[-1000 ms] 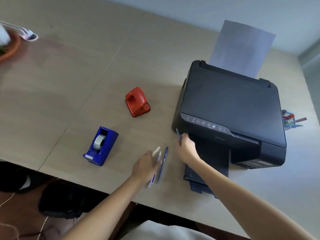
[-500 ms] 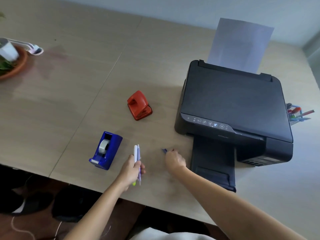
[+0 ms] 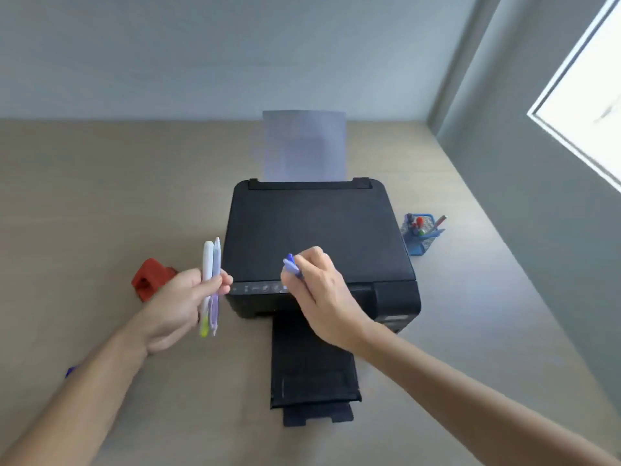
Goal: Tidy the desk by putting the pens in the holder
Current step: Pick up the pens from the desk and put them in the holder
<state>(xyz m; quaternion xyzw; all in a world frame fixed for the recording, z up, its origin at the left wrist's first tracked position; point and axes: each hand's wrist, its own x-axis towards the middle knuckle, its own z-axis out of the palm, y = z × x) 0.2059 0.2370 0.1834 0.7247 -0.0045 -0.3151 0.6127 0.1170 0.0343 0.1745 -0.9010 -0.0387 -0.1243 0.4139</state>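
Fingers of my left hand are pressed together around two pens, one white with a yellow-green tip and one lilac, held upright and side by side in front of the printer's left front corner. My right hand pinches a blue pen between thumb and fingertips; only its upper end shows, above the printer control strip.

The holder, a blue mesh cup already carrying several pens, stands on the desk just beside the printer's right edge, well apart from both hands.

Procedure for the step in hand, as I judge it:
1. Carry the right hand over the printer lid to the holder first; it is the nearer hand.
2. Turn the blue pen vertical before lowering, so it slips between the pens already inside.
3. Release only once the tip is below the rim.
4. Follow with the left hand, keeping both pens parallel, and lower them together.

The mesh cup looks light; a sideways knock could tip it.

Compared with half a second ago, both hands have risen from the desk surface to printer height, the view has swung up so the holder is fully visible, the tape dispenser has dropped almost out of frame, and the red hole punch now sits partly behind my left hand.
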